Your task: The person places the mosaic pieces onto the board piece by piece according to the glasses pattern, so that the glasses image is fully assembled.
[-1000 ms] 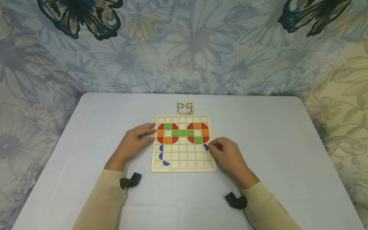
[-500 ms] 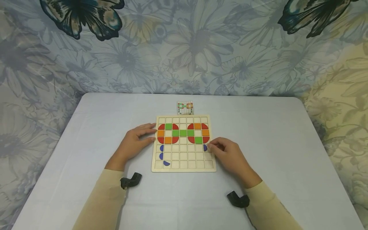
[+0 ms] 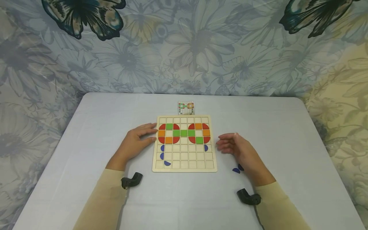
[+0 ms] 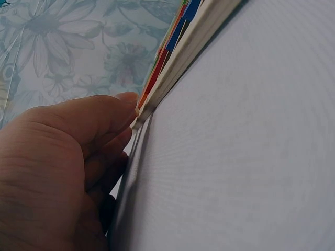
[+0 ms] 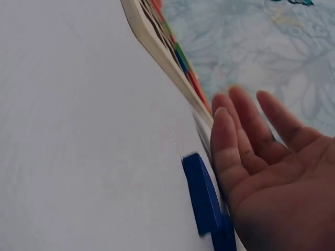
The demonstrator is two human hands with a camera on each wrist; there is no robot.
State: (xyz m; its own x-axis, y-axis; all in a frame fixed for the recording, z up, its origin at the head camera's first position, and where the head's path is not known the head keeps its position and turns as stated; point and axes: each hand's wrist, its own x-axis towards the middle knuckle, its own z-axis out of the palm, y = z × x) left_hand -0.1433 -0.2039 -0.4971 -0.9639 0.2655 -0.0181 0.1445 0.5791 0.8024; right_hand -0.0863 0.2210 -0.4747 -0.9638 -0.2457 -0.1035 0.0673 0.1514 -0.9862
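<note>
A square wooden grid board point(image 3: 184, 164) lies on the table, with red, orange and green pieces set in its upper rows. On its left side are several blue half-round pieces point(image 3: 162, 156), the lowest one tilted. One blue half-round piece point(image 3: 206, 148) sits in the right column. My left hand point(image 3: 135, 143) touches the board's left edge with its fingertips, fingers fairly straight. To the right of the board and apart from it, my right hand point(image 3: 240, 150) holds nothing, its fingers loosely extended. Two loose blue half-round pieces point(image 5: 201, 193) lie on the table beneath it.
A small pattern card point(image 3: 186, 108) with a similar coloured design lies just beyond the board's far edge. The white table point(image 3: 115, 111) reaches back to a floral cloth backdrop point(image 3: 198, 48). A black wrist camera point(image 3: 248, 197) is on the right forearm, another point(image 3: 132, 180) on the left.
The blue half-round piece at the right column has turned upright, and my right hand has let go of it and moved right. The left hand stays at the board's edge.
</note>
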